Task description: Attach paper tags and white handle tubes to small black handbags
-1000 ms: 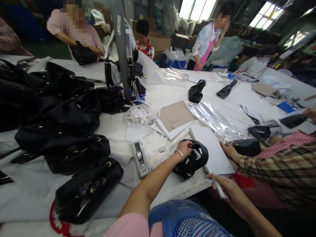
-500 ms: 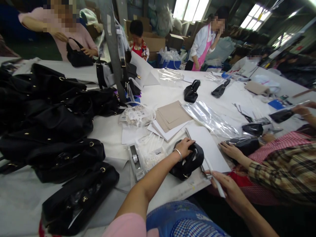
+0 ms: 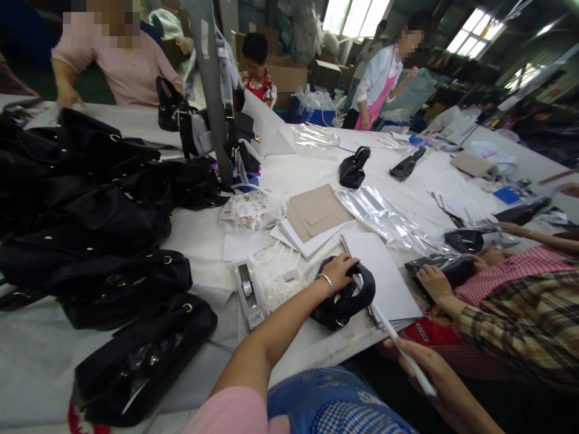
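Note:
A small black handbag (image 3: pixel 332 314) with a thick looped handle lies near the table's front edge. My left hand (image 3: pixel 337 275), with a bracelet at the wrist, is closed on the near side of that loop. Lower right, my right hand (image 3: pixel 421 360) grips a long thin white strip (image 3: pixel 388 324). The strip slants from beside the handle down past my fingers; whether its upper end touches the bag I cannot tell. White sheets (image 3: pixel 393 289) lie stacked just right of the bag. A grey tape dispenser (image 3: pixel 249 295) and loose white strips (image 3: pixel 278 268) are on its left.
Many black handbags (image 3: pixel 136 355) are heaped on the left. Brown card (image 3: pixel 321 211) and clear plastic sleeves (image 3: pixel 384 217) lie beyond my hands. A metal post (image 3: pixel 210 90) rises from the table. At right, a co-worker's hand (image 3: pixel 434 283) touches a wrapped black bag (image 3: pixel 456 269).
My right hand has moved down and right with the white strip; my left hand stays on the handle. Across the table, a person's black bag has shifted right and stands by the post.

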`<state>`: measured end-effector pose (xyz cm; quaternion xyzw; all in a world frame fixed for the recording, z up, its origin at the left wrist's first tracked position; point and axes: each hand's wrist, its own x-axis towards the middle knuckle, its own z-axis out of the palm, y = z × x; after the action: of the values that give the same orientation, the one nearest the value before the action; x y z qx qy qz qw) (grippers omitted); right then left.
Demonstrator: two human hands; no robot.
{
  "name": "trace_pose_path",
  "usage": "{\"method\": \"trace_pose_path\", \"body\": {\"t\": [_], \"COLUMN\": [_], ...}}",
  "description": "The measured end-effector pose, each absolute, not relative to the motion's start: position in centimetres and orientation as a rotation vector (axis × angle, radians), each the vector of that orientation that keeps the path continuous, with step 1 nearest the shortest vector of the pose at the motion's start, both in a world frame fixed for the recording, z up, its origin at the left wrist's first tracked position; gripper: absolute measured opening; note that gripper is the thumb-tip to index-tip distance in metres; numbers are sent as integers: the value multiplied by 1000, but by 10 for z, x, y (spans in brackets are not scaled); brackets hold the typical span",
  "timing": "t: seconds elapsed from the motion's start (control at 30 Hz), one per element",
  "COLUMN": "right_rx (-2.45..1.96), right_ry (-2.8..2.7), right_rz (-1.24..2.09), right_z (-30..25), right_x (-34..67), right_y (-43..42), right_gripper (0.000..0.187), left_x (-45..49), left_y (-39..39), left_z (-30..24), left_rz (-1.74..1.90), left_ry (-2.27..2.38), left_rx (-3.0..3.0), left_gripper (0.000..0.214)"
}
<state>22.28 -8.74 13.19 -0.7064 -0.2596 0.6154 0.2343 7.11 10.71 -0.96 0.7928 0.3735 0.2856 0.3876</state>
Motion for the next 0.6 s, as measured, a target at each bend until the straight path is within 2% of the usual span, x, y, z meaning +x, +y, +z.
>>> {"method": "trace_pose_path", "body": {"t": [0.2,0.43,0.6], "right_rx": [-1886,-1811,-1845], "right_ry": [-631,-629,-789], "right_rz": [1647,1635,1534], "right_z": [127,119,110], "right_x": [223,217,219], "right_y": [-75,-51,-28], "right_gripper": [37,36,42], "left_x": [71,76,79], "left_y": [108,112,117], "left_z": [-9,-6,-4], "left_rz": [706,732,726], "left_ry": [946,960,982], "left_rx": [2011,2055,2059], "left_gripper": [63,46,39]}}
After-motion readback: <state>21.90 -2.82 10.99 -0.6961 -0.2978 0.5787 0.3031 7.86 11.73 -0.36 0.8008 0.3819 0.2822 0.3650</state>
